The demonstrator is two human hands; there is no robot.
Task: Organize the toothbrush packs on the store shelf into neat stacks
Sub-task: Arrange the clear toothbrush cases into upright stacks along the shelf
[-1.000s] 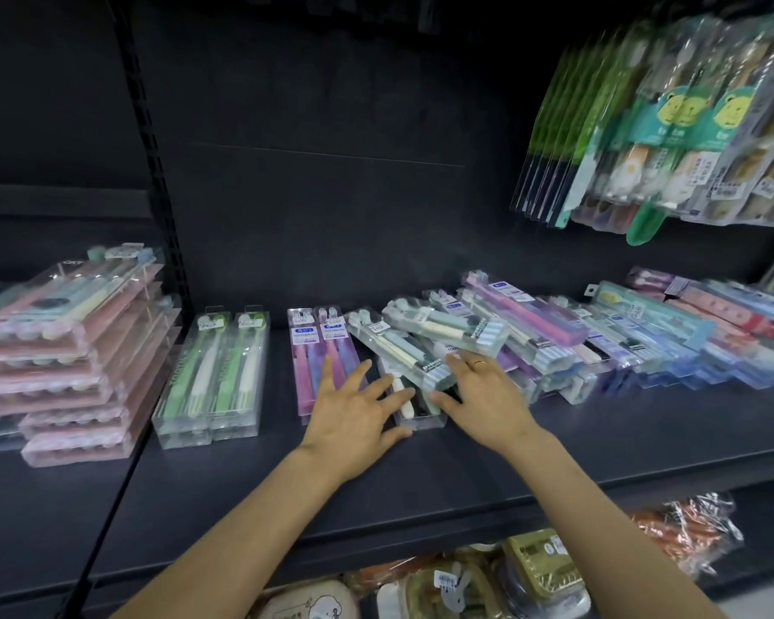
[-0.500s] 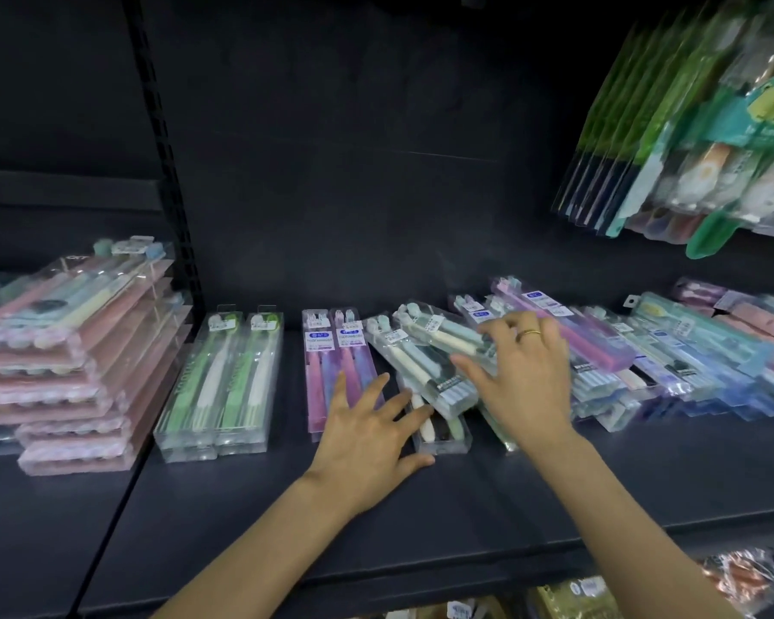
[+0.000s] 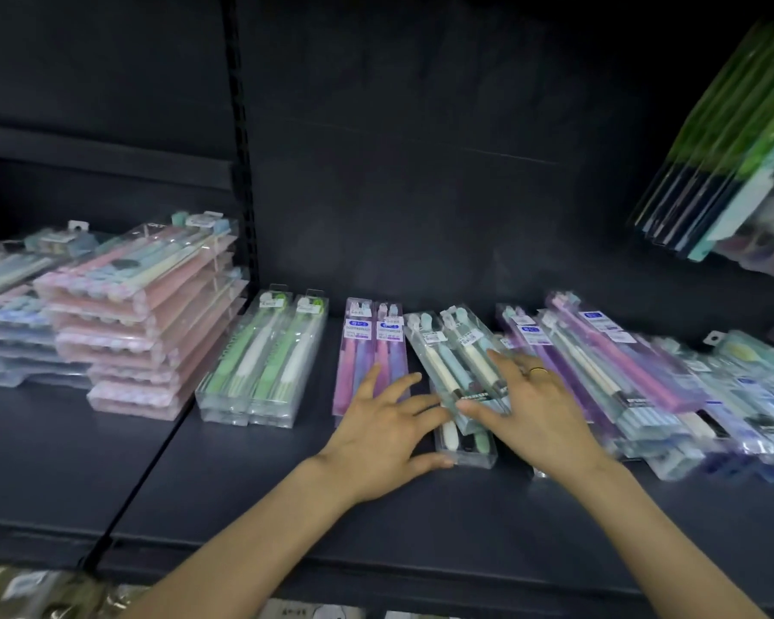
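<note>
The right hand has come back from the heap on the right, where it was reaching half a second ago, and now lies on the slanted cream-and-teal packs in the middle of the shelf. The left hand has hardly shifted; it lies flat on the shelf with its fingers spread, the fingertips just touching the near left edge of those packs and the thumb against the clear pack lying underneath.

The right hand's fingers are fairly straight and a little apart, laid over the packs, the thumb reaching toward their near end. I cannot tell whether the thumb is hooked under the edge or only pressing.

These slanted packs run with their long axis from the back left to the near right, the brush heads toward the back wall. They sit crooked on the pack below, between the tidy purple packs on the left and the jumbled heap on the right. Further left stand the green packs, already squared.

Both hands flank the crooked packs, so turning them straight looks like the next move. The right hand, on top, seems better placed to swing the near end leftward, the left serving as a stop.
</note>
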